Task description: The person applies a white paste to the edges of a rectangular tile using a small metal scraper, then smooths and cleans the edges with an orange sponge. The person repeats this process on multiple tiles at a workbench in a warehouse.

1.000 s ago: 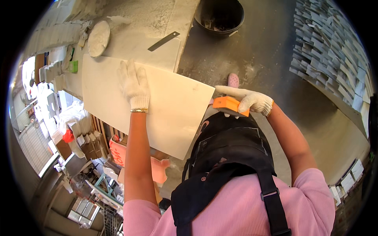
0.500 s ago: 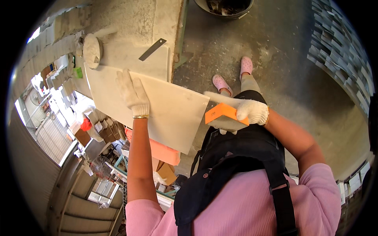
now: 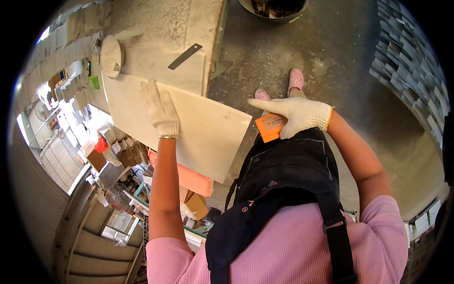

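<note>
Head view: the gloved left hand (image 3: 161, 110) lies flat, fingers spread, on a large cream rectangular tile (image 3: 198, 128). The gloved right hand (image 3: 295, 115), beside the tile's corner, grips a small orange block (image 3: 268, 128), forefinger extended.

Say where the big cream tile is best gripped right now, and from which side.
Judging by its pose, the cream tile is best gripped at its right edge, which juts past the workbench, coming from the right. The left hand presses flat on top; the right hand holds an orange block beside that edge.
</note>
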### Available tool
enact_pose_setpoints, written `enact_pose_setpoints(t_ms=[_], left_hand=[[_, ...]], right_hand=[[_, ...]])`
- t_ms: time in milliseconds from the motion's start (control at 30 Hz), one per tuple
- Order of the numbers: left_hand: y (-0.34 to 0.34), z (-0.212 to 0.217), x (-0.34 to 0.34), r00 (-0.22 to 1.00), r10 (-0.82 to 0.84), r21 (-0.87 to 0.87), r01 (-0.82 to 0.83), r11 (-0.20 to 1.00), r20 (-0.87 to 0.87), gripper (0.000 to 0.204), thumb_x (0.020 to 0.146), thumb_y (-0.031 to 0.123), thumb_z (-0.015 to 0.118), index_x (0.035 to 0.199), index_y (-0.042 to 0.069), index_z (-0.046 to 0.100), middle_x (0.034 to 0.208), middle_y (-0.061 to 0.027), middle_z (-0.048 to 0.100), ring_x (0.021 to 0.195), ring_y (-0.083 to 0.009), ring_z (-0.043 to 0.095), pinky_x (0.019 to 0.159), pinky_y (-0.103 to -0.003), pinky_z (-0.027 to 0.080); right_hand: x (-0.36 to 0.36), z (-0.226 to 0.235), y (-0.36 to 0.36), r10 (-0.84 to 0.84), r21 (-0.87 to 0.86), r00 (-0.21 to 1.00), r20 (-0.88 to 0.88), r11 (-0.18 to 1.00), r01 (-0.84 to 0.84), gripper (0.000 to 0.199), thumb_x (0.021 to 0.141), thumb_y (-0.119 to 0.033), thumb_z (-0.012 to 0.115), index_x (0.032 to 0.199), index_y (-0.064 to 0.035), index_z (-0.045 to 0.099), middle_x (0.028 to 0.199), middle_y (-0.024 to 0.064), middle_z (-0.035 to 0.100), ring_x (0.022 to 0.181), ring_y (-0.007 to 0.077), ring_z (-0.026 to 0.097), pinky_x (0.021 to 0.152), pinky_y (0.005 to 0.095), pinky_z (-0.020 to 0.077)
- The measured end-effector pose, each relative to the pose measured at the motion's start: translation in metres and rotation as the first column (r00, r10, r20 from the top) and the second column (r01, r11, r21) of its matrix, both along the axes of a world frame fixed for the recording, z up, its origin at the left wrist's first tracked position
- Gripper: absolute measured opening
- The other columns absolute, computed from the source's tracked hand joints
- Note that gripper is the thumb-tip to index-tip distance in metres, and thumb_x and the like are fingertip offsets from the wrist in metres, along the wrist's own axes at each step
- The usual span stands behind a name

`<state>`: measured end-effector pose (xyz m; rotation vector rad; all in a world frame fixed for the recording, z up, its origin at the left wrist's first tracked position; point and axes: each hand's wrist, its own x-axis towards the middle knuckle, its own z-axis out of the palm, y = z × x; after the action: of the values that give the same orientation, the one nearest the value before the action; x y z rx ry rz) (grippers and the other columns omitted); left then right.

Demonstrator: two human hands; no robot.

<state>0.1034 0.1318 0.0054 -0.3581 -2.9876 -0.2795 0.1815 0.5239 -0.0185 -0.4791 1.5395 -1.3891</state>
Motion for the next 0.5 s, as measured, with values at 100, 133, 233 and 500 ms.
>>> enact_pose_setpoints(t_ms=[100,133,233,500], left_hand=[[-0.001,0.000,-0.001,1.000,-0.013,0.008,0.013,1.000,-0.009,0.052,0.104,0.031,0.048,0.151,0.009,0.046,0.156,-0.0259,0.040,0.144,-0.0467,0.035,0.119,-0.052,0.029],[-0.001,0.000,-0.002,1.000,-0.019,0.011,0.019,1.000,-0.014,0.052,0.104,0.031,0.049,0.151,0.009,0.047,0.156,-0.0258,0.040,0.144,-0.0465,0.035,0.119,-0.052,0.029],[0.000,-0.001,-0.001,1.000,0.003,-0.007,-0.003,1.000,-0.012,0.051,0.103,0.030,0.051,0.150,0.009,0.047,0.156,-0.0256,0.041,0.144,-0.0460,0.036,0.119,-0.052,0.029],[-0.006,-0.008,0.000,0.998,0.067,0.029,-0.067,0.997,-0.015,0.052,0.100,0.032,0.056,0.148,0.013,0.050,0.154,-0.0236,0.044,0.142,-0.0469,0.038,0.118,-0.053,0.031]], right_hand=[[-0.010,0.001,-0.013,-0.047,0.010,0.964,-0.262,0.999,0.052,0.105,0.066,-0.004,0.067,0.161,-0.0266,0.030,0.112,0.0199,0.065,0.100,0.0427,0.063,0.092,0.0449,0.0498],[-0.014,0.005,-0.016,-0.016,0.015,0.963,-0.268,1.000,0.021,0.104,0.065,-0.004,0.067,0.160,-0.0276,0.032,0.111,0.0195,0.065,0.099,0.0426,0.063,0.091,0.0458,0.0499],[-0.023,0.014,-0.019,0.059,0.048,0.952,-0.301,0.998,-0.046,0.102,0.064,-0.004,0.067,0.158,-0.0304,0.037,0.109,0.0187,0.063,0.096,0.0420,0.062,0.088,0.0474,0.0502],[-0.010,0.028,0.012,0.151,0.217,0.920,-0.362,0.973,-0.075,0.094,0.062,-0.010,0.066,0.152,-0.0243,0.045,0.098,0.0173,0.065,0.089,0.0402,0.061,0.081,0.0449,0.0495]])
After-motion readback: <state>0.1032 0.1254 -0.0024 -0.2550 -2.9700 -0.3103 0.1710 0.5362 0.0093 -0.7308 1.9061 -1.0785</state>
